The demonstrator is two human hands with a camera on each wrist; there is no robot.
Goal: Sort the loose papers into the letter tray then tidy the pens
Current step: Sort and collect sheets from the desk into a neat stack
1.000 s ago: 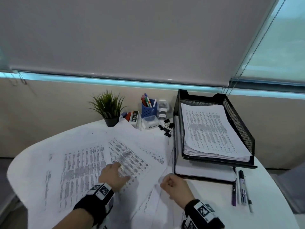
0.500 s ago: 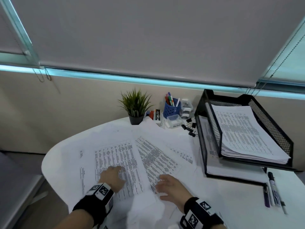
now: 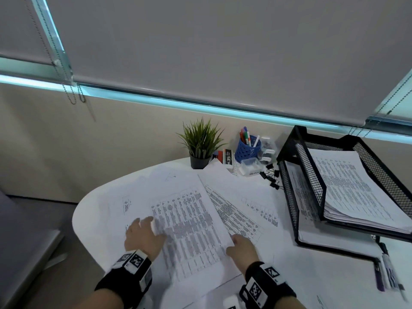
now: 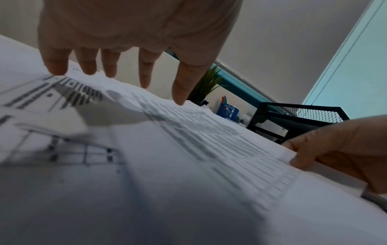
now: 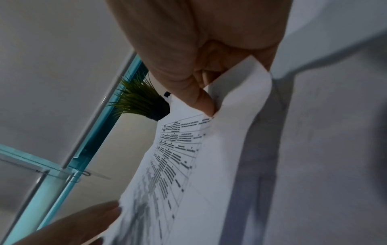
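Several loose printed papers [image 3: 240, 210] lie spread over the white round table [image 3: 93, 210]. My left hand [image 3: 147, 224] rests with straight fingers [image 4: 87, 66] on the left edge of the top printed sheet [image 3: 191, 230]. My right hand [image 3: 234, 240] pinches that sheet's [image 5: 188, 165] right corner between thumb [image 5: 201, 99] and fingers, lifting it slightly. The black mesh letter tray [image 3: 312, 181] stands to the right, with a paper stack [image 3: 356, 192] on its upper tier. Loose pens [image 3: 385, 273] lie in front of the tray at the far right.
At the back of the table stand a small potted plant [image 3: 200, 143], a blue pen cup [image 3: 247, 148] with markers, small boxes [image 3: 227, 159] and several black binder clips [image 3: 270, 175]. The table edge curves round on the left, with floor beyond. A wall and window blind stand behind.
The head view has swung left, so the tray sits further right. My right hand went from lying on the papers to pinching the top sheet's corner; my left hand shifted to its left edge.
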